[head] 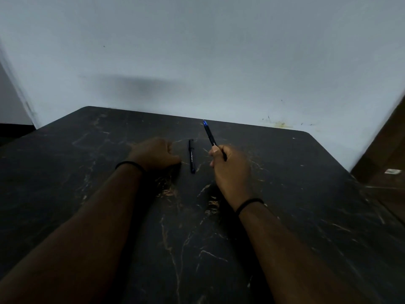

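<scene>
2 bare forearms reach forward: the left hand [155, 153] rests in a curled fist holding nothing visible, the right hand [230, 167] grips a black pen [209, 133] lifted off the surface, and a second black pen-shaped piece [191, 156] lies flat between the hands. Under them is a dark, veined desk [306, 194] set against a pale wall [219, 62]. The held pen slants up and away leftward, blue tip topmost; the lying piece runs near to far.

Both bare forearms reach forward, a dark band at each wrist; left hand [155, 153] knuckles up, fingers curled under, holding nothing; right hand [230, 170] grips a pen [209, 133] between curled fingers and thumb.
</scene>
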The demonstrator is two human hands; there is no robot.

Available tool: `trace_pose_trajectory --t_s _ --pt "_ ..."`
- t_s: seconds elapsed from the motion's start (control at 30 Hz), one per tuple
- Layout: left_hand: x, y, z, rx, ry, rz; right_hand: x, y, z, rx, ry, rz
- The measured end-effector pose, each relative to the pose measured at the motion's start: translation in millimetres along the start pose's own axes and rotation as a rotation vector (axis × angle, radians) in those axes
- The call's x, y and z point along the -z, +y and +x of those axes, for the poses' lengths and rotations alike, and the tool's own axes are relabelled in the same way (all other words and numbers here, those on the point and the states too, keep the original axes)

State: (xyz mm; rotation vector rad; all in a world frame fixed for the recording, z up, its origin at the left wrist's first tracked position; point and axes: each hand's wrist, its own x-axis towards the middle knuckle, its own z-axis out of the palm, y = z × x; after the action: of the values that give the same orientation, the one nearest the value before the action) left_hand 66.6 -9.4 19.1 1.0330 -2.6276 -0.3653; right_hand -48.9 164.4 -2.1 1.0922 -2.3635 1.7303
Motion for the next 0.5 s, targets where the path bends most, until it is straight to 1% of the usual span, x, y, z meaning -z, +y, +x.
trace_pose_trajectory --t_s 0.07,0.13,0.2,0.27,0.37,0.43,0.5 --pt "1 -3 1 -0.012 -0.020 -0.014 0 0 0 0.001 0.000 -0.014" --pt "-3 -3 4 -0.026 0.002 -0.054 1 -1 0 0.020 -0.001 -0.028" --pt "-8 0 3 -0.021 0.095 -0.127 2 -2 -1 0.036 -0.015 -0.034" --pt "-13 4 2 -0.022 0.219 -0.275 3 -3 -1 0.046 -0.023 -0.040" --pt "-13 11 2 -0.045 0.338 -0.507 3 -4 -1 0.077 -0.019 -0.056" --pt "-12 13 2 -0.091 0.344 -0.575 3 -3 -1 0.090 -0.014 -0.071" --pt "-13 11 4 -0.121 0.304 -0.597 3 -2 0 0.081 -0.019 -0.104"
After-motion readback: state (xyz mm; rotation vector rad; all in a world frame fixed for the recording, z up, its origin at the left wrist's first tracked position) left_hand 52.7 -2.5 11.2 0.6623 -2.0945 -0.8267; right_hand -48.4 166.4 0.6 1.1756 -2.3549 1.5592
